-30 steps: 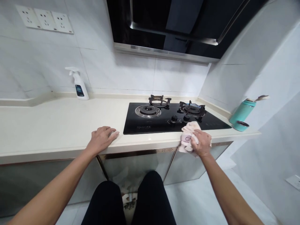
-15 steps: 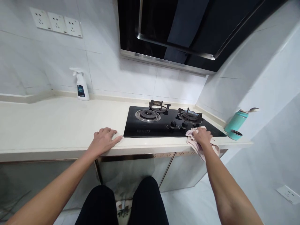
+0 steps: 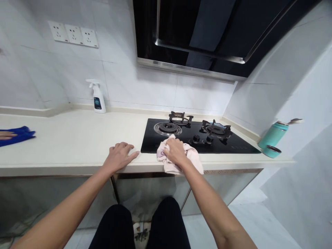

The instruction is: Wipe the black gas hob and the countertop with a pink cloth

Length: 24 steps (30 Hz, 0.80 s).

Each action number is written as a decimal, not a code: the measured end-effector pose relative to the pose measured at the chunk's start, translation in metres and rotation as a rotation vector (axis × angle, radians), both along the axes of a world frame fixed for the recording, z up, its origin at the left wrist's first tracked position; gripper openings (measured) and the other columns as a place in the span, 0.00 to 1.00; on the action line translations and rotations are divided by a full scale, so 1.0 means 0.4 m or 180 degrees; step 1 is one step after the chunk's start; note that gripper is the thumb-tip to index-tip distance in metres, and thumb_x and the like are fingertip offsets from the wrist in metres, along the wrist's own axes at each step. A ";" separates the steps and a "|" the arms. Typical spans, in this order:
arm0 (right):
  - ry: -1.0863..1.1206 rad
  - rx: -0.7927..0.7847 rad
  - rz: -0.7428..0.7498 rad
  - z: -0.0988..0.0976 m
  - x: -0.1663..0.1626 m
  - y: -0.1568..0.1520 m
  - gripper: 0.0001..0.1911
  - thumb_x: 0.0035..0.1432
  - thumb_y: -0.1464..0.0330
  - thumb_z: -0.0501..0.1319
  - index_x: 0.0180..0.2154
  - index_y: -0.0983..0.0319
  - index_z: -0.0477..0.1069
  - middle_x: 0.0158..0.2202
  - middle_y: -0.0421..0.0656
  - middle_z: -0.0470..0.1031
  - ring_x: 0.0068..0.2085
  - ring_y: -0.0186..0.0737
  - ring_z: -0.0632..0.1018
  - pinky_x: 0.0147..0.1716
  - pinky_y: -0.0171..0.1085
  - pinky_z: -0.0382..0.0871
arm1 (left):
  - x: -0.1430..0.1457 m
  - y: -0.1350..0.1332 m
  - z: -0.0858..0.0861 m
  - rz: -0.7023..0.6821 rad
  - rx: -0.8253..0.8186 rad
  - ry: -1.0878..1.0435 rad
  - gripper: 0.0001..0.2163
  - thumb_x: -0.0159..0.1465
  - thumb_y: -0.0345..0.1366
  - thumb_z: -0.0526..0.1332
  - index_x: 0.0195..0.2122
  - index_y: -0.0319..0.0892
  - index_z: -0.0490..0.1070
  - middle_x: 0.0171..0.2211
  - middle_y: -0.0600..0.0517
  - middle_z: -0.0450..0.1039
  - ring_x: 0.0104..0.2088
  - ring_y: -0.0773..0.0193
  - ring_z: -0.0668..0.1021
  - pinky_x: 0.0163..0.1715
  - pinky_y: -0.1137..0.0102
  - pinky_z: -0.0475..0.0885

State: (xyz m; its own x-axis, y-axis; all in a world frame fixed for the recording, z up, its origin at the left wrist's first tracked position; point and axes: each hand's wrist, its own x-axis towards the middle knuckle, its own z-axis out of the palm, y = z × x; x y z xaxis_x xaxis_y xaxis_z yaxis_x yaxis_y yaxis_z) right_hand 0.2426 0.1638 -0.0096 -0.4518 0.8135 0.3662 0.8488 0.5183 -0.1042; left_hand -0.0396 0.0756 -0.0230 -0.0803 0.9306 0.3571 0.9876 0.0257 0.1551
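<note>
My right hand (image 3: 175, 150) is closed on a pale pink cloth (image 3: 193, 157), pressed on the front edge of the black gas hob (image 3: 147, 140). Part of the cloth hangs over the counter's front edge. Just left of the hob, my left hand (image 3: 119, 156) lies on the cream countertop (image 3: 77, 138) with its fingers spread, holding nothing. One pan support (image 3: 181, 119) stands off its burner at the back of the hob. The left burner (image 3: 168, 128) is bare, while the right burner (image 3: 217, 129) carries its support.
A white spray bottle (image 3: 99, 100) stands by the wall. At far left, another person's hand (image 3: 6, 135) rests on a blue cloth (image 3: 19, 136). A teal flask (image 3: 273, 135) and its teal cup (image 3: 271, 151) are at the counter's right end. The range hood (image 3: 186, 67) overhangs the hob.
My right hand has slid left along the hob's front edge with the pink cloth. My left hand stays beside the hob. Another person's hand with a blue cloth has come into view at left.
</note>
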 end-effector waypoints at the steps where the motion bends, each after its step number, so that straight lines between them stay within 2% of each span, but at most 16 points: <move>1: -0.0005 -0.0026 0.0107 0.003 -0.017 0.008 0.14 0.67 0.62 0.58 0.52 0.56 0.73 0.56 0.46 0.75 0.53 0.51 0.71 0.54 0.47 0.61 | -0.001 -0.002 -0.001 -0.0011 -0.0007 0.0000 0.27 0.68 0.57 0.52 0.54 0.45 0.78 0.58 0.39 0.74 0.60 0.41 0.71 0.58 0.48 0.64; 4: -0.0002 -0.0122 0.0025 0.016 -0.021 0.061 0.14 0.67 0.62 0.58 0.52 0.57 0.73 0.56 0.48 0.74 0.52 0.51 0.72 0.52 0.47 0.63 | -0.001 -0.008 0.000 -0.0053 -0.0051 -0.0032 0.27 0.69 0.59 0.52 0.55 0.46 0.77 0.58 0.39 0.73 0.60 0.41 0.71 0.58 0.49 0.64; 11: 0.0128 -0.0142 -0.1114 0.031 0.055 0.245 0.18 0.70 0.66 0.53 0.56 0.65 0.70 0.58 0.59 0.70 0.56 0.57 0.73 0.53 0.49 0.65 | 0.003 -0.016 -0.011 -0.0064 0.0057 -0.0021 0.24 0.70 0.55 0.55 0.55 0.43 0.77 0.59 0.37 0.72 0.59 0.41 0.72 0.58 0.48 0.64; 16: 0.0209 -0.0138 -0.1530 0.022 0.037 0.325 0.22 0.70 0.64 0.51 0.57 0.68 0.71 0.60 0.62 0.68 0.60 0.64 0.72 0.59 0.55 0.62 | 0.001 -0.017 -0.025 -0.0098 0.0244 0.0020 0.21 0.71 0.53 0.55 0.53 0.46 0.78 0.56 0.39 0.74 0.58 0.43 0.73 0.56 0.50 0.65; 19: 0.0188 -0.0211 -0.1697 0.018 0.024 0.336 0.26 0.70 0.61 0.50 0.60 0.70 0.68 0.63 0.66 0.64 0.62 0.69 0.70 0.59 0.63 0.60 | 0.004 -0.020 -0.027 -0.0078 0.0274 0.0017 0.20 0.72 0.52 0.56 0.53 0.45 0.78 0.57 0.39 0.74 0.58 0.43 0.73 0.56 0.50 0.65; 24: -0.0085 -0.0406 -0.1260 0.002 0.011 0.253 0.28 0.69 0.52 0.52 0.60 0.62 0.69 0.64 0.59 0.67 0.59 0.64 0.73 0.56 0.58 0.64 | 0.020 -0.025 -0.030 -0.0118 0.0402 0.0026 0.18 0.72 0.50 0.57 0.53 0.46 0.79 0.55 0.40 0.75 0.57 0.44 0.73 0.54 0.51 0.66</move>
State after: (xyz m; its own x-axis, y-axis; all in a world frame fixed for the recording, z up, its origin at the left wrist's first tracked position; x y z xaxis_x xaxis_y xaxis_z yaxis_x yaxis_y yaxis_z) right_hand 0.2472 0.2650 -0.0086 -0.1030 0.9644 0.2436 0.9832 0.1358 -0.1217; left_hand -0.0317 0.0657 -0.0352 -0.0432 0.8804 0.4722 0.9887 -0.0301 0.1466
